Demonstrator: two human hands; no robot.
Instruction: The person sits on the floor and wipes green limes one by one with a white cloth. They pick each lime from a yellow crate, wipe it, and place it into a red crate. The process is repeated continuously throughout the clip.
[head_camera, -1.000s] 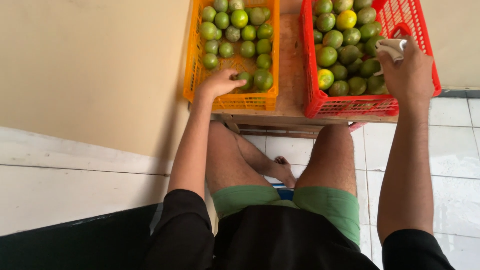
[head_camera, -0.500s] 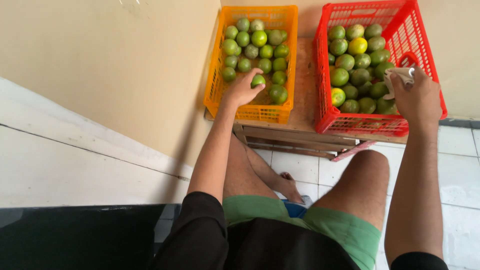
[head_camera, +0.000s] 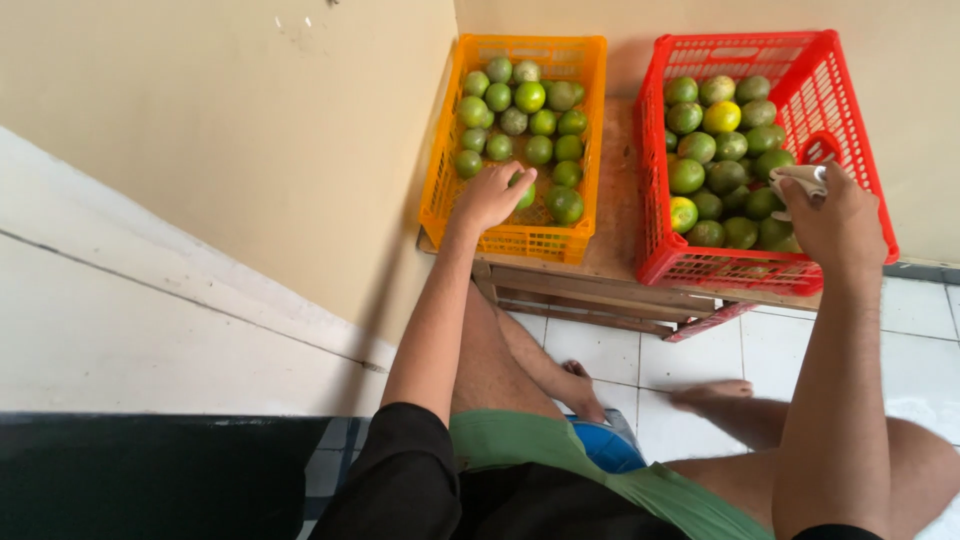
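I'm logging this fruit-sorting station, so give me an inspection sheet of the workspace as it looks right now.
Surface: low wooden table bearing both crates.
Job's things: orange plastic crate and red plastic crate, each holding green citrus fruits; one yellowish fruit in the red one.
Clutter: nothing seen.
Hands: left hand on a fruit in the orange crate; right hand grips a white cloth over the red crate.
Cables: nothing seen.
Surroundings: beige wall, white tiled floor.

Home corner, tiled floor (head_camera: 610, 350), cream wall (head_camera: 250, 150), fruit crates (head_camera: 520, 230) on wooden pallet (head_camera: 620, 200)
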